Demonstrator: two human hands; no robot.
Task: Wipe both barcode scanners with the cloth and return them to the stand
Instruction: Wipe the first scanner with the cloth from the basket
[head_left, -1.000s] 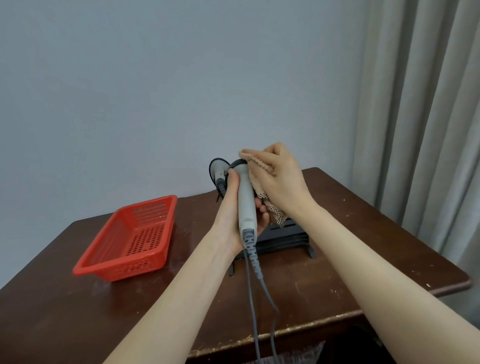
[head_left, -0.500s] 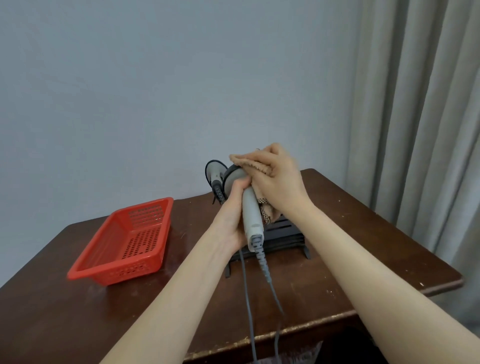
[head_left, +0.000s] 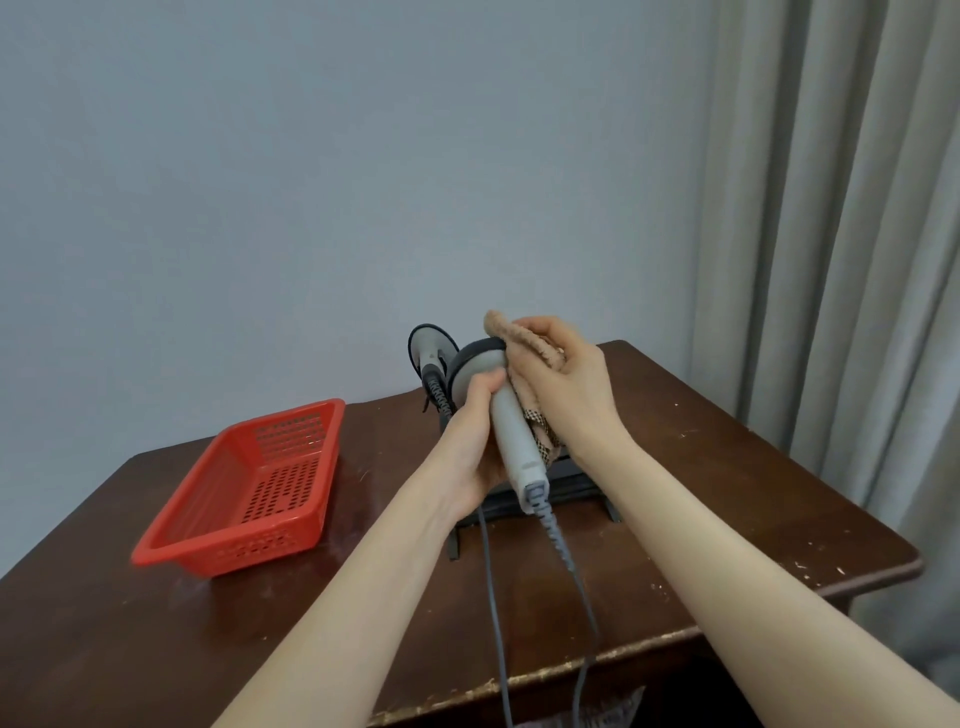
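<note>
Two hands of mine are up over the brown table, and I go from big things to small. On the table sits the red basket, off to my left, and the dark stand is right under my hands. One scanner is at the stand, just behind my hands. The other scanner is in my left hand, which is wrapped tight around its handle. It points up and a bit away from me, head on top, cord end down toward me. My right hand is closed on the cloth and presses it to the right side of the head. I think my right hand should rub down the handle next.
</note>
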